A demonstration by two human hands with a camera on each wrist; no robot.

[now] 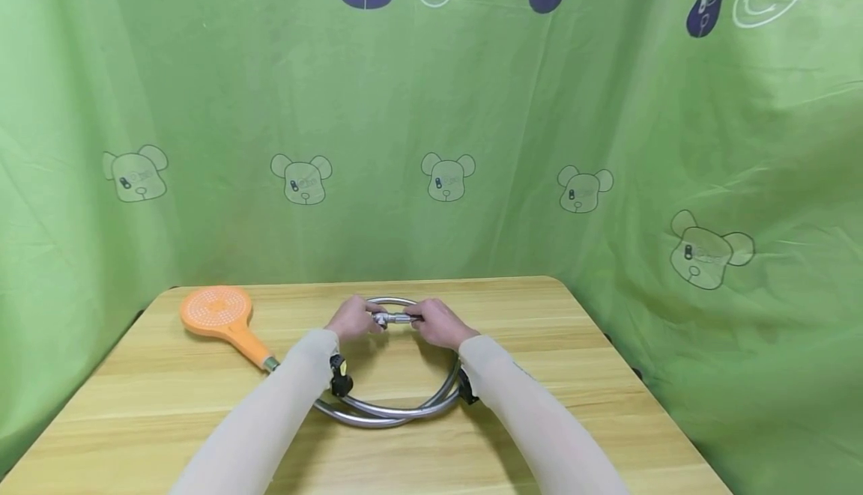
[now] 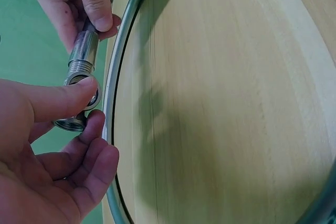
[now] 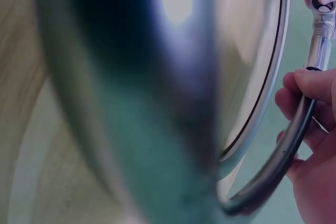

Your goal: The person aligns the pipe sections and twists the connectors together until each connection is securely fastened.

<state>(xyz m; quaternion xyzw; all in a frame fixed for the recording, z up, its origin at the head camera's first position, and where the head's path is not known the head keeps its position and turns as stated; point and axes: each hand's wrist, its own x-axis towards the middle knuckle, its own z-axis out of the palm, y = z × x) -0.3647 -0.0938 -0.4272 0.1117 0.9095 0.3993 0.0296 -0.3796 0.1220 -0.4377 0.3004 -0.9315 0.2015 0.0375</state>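
Left grip (image 1: 353,319): we see the thumb and forefinger pinching the metal fitting (image 1: 381,318), with the other fingers loosely bent just beside it.
Right grip (image 1: 441,324): clasped round the end of the hose (image 1: 387,412), thumb and fingers just behind the nut (image 2: 84,49).
Fitting: between the two hands, in front of the hose's far curve; we can look into its round side opening and its threaded lower end.
Nut: in line with the fitting and touching its thread, several turns of which we see bare between them.
Hose: silver, looped on the tabletop (image 1: 593,375) between the arms, its strands crossing near the right wrist; part of it runs out of our sight under the left forearm.
Shower head (image 1: 217,309): orange, lying at the tabletop's far left, dotted face up, its handle slanting towards the left sleeve (image 1: 263,420) and ending in a metal collar (image 1: 271,364).
Curtain (image 1: 377,90): green, behind and beside the tabletop, printed with bear heads and smiling faces we can make out.
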